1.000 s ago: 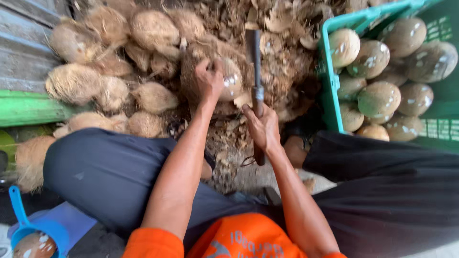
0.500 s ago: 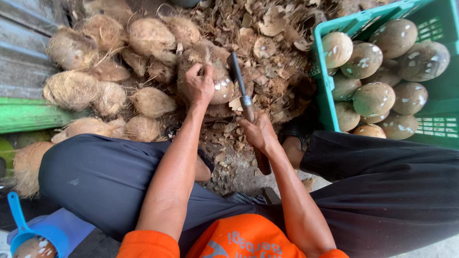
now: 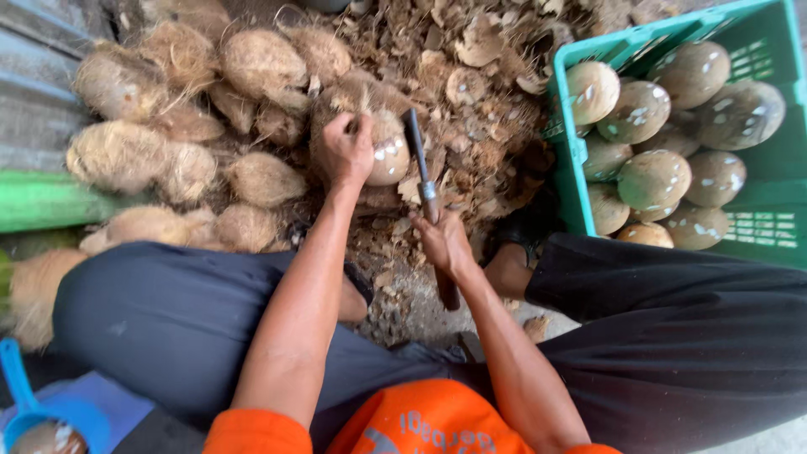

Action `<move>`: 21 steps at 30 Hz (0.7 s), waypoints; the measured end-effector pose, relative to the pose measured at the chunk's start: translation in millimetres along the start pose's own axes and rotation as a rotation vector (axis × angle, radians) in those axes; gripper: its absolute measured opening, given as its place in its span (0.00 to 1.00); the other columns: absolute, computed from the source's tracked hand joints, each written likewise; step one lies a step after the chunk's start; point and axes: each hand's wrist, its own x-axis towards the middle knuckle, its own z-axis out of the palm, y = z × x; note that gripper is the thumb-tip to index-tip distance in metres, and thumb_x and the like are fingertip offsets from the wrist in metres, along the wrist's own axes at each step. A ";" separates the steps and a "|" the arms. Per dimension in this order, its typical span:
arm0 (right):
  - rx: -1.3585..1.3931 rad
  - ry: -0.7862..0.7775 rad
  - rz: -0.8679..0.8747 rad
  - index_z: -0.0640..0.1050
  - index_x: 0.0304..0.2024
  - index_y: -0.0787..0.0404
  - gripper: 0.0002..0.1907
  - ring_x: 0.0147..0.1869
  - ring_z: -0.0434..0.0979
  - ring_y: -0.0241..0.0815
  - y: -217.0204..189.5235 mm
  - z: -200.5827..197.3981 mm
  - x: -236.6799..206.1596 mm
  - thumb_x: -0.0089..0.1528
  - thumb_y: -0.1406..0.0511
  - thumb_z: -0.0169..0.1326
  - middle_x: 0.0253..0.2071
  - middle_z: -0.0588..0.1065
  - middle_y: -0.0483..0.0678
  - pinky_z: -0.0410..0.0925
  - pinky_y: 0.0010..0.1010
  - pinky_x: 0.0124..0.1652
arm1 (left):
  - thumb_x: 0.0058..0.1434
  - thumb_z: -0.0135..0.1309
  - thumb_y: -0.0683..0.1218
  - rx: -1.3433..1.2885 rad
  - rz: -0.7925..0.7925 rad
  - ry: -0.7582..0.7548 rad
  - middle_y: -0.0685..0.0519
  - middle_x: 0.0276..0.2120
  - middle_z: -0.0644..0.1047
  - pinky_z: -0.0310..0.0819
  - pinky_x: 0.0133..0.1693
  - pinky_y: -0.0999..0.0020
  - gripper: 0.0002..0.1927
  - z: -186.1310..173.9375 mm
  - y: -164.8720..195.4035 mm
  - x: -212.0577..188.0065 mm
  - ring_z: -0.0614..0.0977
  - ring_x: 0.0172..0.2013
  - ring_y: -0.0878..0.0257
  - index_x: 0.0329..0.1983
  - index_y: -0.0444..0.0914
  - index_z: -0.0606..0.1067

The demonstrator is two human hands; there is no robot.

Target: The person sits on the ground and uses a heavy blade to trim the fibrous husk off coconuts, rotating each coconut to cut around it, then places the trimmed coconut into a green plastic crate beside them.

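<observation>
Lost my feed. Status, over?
Left hand grips coconut. Right hand grips knife, blade beside it. Husk scraps underneath.

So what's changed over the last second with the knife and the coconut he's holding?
The long dark-bladed knife in the right hand has swung down from raised and upright until its blade lies against the partly husked brown coconut. The left hand kept its grip on that coconut. The green plastic crate of peeled coconuts and the pile of fibrous husked coconuts look unchanged.

No packages, labels, signs or screens are in view.
</observation>
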 end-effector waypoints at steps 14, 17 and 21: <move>0.016 0.145 -0.175 0.68 0.26 0.58 0.19 0.19 0.67 0.34 -43.8 -24.5 -16.2 0.65 0.54 0.55 0.19 0.69 0.42 0.67 0.31 0.19 | 0.47 0.59 0.69 -0.216 -0.195 -0.002 0.54 0.34 0.74 0.75 0.35 0.53 0.29 -5.9 7.3 -11.2 0.78 0.36 0.60 0.38 0.45 0.67; 0.021 0.242 -0.293 0.67 0.24 0.56 0.21 0.20 0.66 0.32 -51.6 -26.8 -27.0 0.66 0.54 0.55 0.18 0.68 0.42 0.65 0.31 0.21 | 0.55 0.57 0.71 -0.025 -0.169 0.097 0.54 0.31 0.71 0.70 0.35 0.57 0.27 6.2 3.9 -14.6 0.74 0.33 0.60 0.38 0.46 0.67; 0.132 0.256 -0.347 0.67 0.24 0.56 0.19 0.19 0.66 0.34 -45.2 -10.4 -29.5 0.66 0.55 0.55 0.19 0.69 0.42 0.64 0.35 0.20 | 0.60 0.56 0.69 0.075 -0.084 0.232 0.55 0.32 0.72 0.66 0.36 0.62 0.25 23.8 2.5 -24.3 0.74 0.34 0.62 0.39 0.47 0.67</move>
